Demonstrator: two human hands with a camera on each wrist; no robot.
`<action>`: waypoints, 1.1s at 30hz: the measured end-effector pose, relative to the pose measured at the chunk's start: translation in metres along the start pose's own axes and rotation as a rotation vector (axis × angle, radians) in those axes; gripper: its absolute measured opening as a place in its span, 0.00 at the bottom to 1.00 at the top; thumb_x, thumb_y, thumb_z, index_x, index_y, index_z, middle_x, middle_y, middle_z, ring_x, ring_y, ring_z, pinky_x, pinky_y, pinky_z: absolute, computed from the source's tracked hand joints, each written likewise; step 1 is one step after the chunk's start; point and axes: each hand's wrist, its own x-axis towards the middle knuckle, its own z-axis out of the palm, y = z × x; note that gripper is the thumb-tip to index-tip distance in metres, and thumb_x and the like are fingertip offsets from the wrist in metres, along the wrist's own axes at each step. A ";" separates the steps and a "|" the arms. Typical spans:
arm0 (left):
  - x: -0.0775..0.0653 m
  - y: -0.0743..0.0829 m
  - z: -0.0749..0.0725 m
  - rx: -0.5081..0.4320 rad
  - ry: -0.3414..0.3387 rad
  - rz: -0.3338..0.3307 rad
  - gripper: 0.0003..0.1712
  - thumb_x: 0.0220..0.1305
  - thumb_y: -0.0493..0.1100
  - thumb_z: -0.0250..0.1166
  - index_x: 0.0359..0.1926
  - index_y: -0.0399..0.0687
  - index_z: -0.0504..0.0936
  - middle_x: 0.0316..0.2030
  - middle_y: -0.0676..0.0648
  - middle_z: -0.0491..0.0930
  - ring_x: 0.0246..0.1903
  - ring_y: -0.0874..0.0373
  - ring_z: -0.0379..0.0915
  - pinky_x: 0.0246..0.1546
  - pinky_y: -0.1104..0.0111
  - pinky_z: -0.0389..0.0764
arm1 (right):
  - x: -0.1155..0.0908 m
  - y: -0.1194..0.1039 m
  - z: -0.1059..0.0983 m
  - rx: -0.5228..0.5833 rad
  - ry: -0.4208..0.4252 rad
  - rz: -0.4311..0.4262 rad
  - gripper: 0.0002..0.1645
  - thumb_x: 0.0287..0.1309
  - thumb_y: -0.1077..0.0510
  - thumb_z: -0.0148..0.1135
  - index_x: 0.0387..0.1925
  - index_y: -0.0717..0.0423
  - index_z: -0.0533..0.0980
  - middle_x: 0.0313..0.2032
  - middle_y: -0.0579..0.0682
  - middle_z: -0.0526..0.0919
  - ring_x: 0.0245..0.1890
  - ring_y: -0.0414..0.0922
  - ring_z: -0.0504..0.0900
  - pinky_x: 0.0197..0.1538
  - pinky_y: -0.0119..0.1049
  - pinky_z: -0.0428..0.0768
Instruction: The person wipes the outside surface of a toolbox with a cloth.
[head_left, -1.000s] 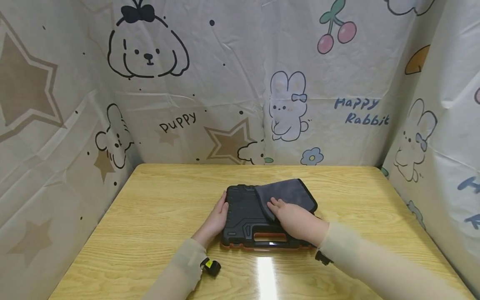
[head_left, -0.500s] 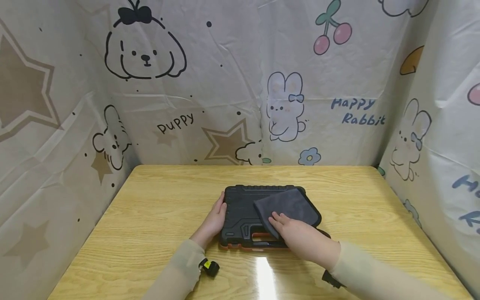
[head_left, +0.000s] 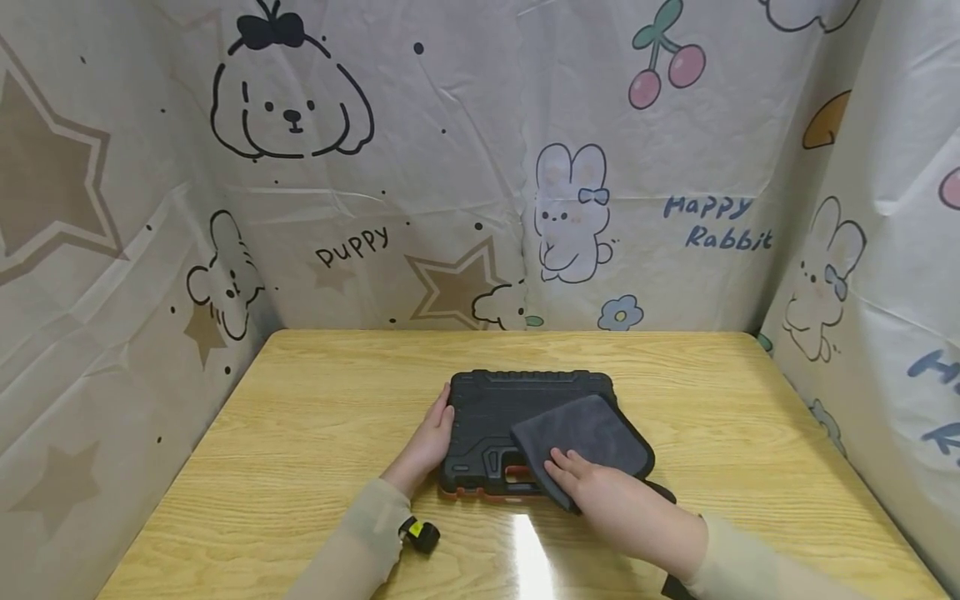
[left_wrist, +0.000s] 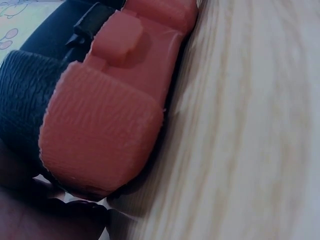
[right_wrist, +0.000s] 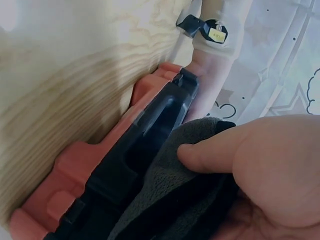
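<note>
A black plastic carrying case with an orange-red lower half lies flat on the table, its handle side toward me. Straight fingers of my left hand rest along the case's left side; the left wrist view shows the red corner close up. My right hand holds a dark grey folded cloth against the lid's front right. In the right wrist view the thumb lies over the cloth, with its black edge running below. The cloth covers part of the handle and the case's right front corner.
The light wooden table stretches around the case. A cloth curtain printed with cartoon animals and stars hangs behind the table and at both sides. A black strap device sits on the left wrist.
My right hand has drawn the cloth toward me and slightly right, uncovering the lid's far right part and reaching past its front edge. My left hand stays at the case's side.
</note>
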 end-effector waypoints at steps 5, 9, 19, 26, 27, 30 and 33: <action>-0.001 -0.001 0.000 -0.010 -0.004 -0.007 0.33 0.85 0.46 0.36 0.84 0.52 0.40 0.82 0.36 0.40 0.81 0.36 0.34 0.80 0.41 0.42 | -0.005 -0.004 0.003 0.017 -0.017 -0.009 0.33 0.62 0.75 0.62 0.69 0.64 0.72 0.69 0.62 0.75 0.67 0.58 0.77 0.59 0.46 0.84; -0.001 -0.001 0.001 -0.016 -0.004 -0.012 0.33 0.85 0.46 0.37 0.84 0.52 0.41 0.82 0.36 0.40 0.81 0.37 0.35 0.80 0.41 0.42 | -0.009 -0.006 0.005 0.055 -0.010 -0.011 0.35 0.59 0.76 0.63 0.69 0.65 0.72 0.69 0.63 0.75 0.67 0.60 0.77 0.60 0.47 0.83; -0.001 0.000 0.000 -0.004 0.003 -0.001 0.33 0.85 0.47 0.37 0.84 0.51 0.42 0.82 0.36 0.42 0.81 0.37 0.37 0.80 0.41 0.44 | -0.009 0.005 0.000 0.192 -0.022 0.031 0.37 0.58 0.76 0.63 0.70 0.62 0.72 0.71 0.60 0.74 0.69 0.59 0.74 0.55 0.46 0.86; -0.002 0.001 -0.001 0.007 0.000 -0.003 0.33 0.85 0.47 0.38 0.84 0.51 0.42 0.82 0.37 0.42 0.81 0.37 0.37 0.80 0.42 0.44 | 0.001 0.017 -0.007 0.285 -0.056 0.071 0.38 0.59 0.76 0.60 0.72 0.61 0.71 0.72 0.59 0.72 0.70 0.58 0.74 0.52 0.44 0.86; -0.002 0.001 0.000 0.007 0.000 -0.001 0.33 0.85 0.47 0.38 0.84 0.51 0.42 0.82 0.37 0.42 0.81 0.37 0.37 0.80 0.42 0.44 | 0.002 0.019 -0.008 0.291 -0.057 0.072 0.39 0.58 0.77 0.60 0.72 0.61 0.70 0.72 0.59 0.72 0.70 0.58 0.74 0.54 0.45 0.85; -0.002 0.002 0.000 0.004 -0.001 0.002 0.33 0.85 0.47 0.38 0.84 0.51 0.42 0.82 0.37 0.42 0.81 0.37 0.37 0.80 0.42 0.45 | 0.006 0.027 -0.010 0.295 -0.052 0.078 0.39 0.57 0.77 0.59 0.72 0.62 0.70 0.72 0.58 0.72 0.70 0.57 0.74 0.60 0.49 0.82; -0.002 0.002 -0.001 -0.001 -0.001 0.000 0.33 0.85 0.46 0.38 0.84 0.51 0.42 0.82 0.37 0.42 0.81 0.37 0.37 0.80 0.42 0.44 | 0.010 0.035 -0.011 0.297 -0.044 0.084 0.40 0.56 0.77 0.59 0.72 0.62 0.70 0.72 0.58 0.72 0.70 0.57 0.74 0.62 0.50 0.81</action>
